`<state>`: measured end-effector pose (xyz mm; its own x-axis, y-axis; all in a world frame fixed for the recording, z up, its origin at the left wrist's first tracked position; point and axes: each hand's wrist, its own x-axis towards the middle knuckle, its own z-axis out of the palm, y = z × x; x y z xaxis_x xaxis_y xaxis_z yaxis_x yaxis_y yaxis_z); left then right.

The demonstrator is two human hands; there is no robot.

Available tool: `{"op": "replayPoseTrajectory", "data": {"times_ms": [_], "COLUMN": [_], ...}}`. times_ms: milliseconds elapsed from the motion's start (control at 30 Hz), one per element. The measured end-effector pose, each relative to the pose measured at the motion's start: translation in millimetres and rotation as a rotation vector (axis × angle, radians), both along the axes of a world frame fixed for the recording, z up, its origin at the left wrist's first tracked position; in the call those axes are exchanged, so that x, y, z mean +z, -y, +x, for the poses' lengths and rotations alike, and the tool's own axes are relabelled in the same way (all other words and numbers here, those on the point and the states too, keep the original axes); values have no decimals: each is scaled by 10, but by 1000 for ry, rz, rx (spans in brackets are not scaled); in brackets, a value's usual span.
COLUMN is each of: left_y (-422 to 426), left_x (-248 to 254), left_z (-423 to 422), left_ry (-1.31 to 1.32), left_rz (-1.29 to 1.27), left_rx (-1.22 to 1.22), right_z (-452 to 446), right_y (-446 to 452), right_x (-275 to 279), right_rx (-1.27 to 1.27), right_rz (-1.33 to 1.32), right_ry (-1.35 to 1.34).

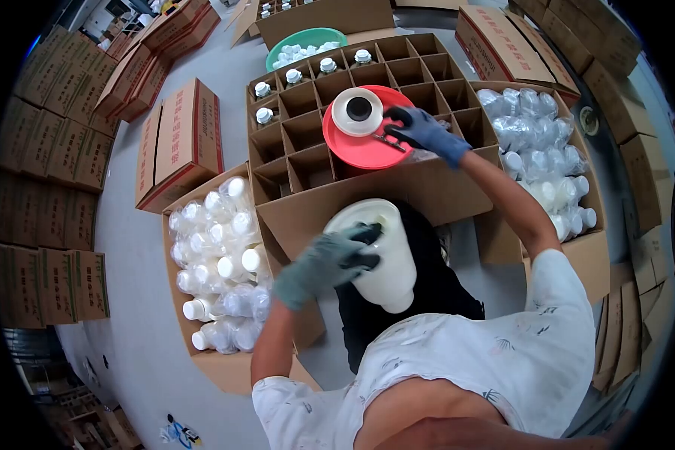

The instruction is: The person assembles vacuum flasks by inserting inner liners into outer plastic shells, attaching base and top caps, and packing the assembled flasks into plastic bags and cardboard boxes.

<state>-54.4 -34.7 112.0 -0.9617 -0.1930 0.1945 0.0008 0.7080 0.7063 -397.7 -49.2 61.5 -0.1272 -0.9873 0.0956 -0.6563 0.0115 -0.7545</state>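
My left hand [326, 262], in a grey-green glove with dark fingertips, lies against a large white plastic container [386, 262] on my lap, its fingers apart. My right hand [420, 133], in a blue-grey glove, pinches a small metal tool [389, 142] over a red round tray [364, 159]. On that tray stands a white round lid [346, 107] with a black centre. The tray rests on a divided cardboard box [367, 193], where several capped bottles [293, 76] stand in the rear and left compartments.
At the left an open carton [217, 358] holds wrapped white-capped bottles [232, 268]; another open carton [585, 259] of bottles is at the right. Behind the divided box is a green basin [307, 35] with white caps. A closed carton [180, 142] sits on the left floor; stacked cartons [52, 165] line the far left.
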Motion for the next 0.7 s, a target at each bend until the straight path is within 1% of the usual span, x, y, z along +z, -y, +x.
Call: {"op": "replayPoseTrajectory", "data": {"times_ms": [33,67,100,133,167,233,267,300,333,367,400,433,467,500,533,567,600,633,667,700], "left_y": [-93,-239,-276,-200,-98,101,164,219,290,357,399,417,421,418,414,398,378,356,323,303], "left_x": [-82,-21,-90,-155,-211,-243,-285,-397,-528,-578,-521,-400,-248,-193,-138,-123,-109,-96,-91,-80], "left_z": [-117,-210,-264,-234,-216,-143,-101,-60,-24,-23,-187,-343,-497,-591,-686,-749,-798,-860,-920,-974], "left_ry": [52,266,143,142,139,253,310,130,-54,-242,-335,-397,-456,-520,-582,-649,-710,-708,-690,-652], "left_rz": [-32,43,42,59,74,367,526,718,907,1093,1199,1101,1005,1058,1110,1310,1507,1123,737,347], "left_rx": [-58,22,1,-14,-31,-50,-57,-9,35,74,359,404,449,415,378,256,130,267,390,500], "right_z": [-13,-32,-54,-19,36,3,44,87,171,217,335,493,597,703,865,989,1011,1021,1012,1031], "right_y": [252,516,764,858,906,1190,1205,1190,982,908,758,557,457,352,110,13,-30,-66,25,-9], "right_x": [-56,-243,-380,-392,-266,-589,-476,-384,-124,-129,-3,181,251,326,522,485,500,530,413,344], "right_rx": [-38,-37,-42,46,213,274,234,198,190,167,171,180,300,420,431,320,196,74,40,60], "right_rz": [-113,-254,-409,-304,-246,-234,-146,-57,-129,-341,-469,-589,-647,-705,-615,-519,-514,-507,-495,-426], "right_ry": [-152,-316,-486,-596,-831,-844,-678,-511,-489,-473,-470,-462,-529,-595,-469,-257,-159,-62,374,611]}}
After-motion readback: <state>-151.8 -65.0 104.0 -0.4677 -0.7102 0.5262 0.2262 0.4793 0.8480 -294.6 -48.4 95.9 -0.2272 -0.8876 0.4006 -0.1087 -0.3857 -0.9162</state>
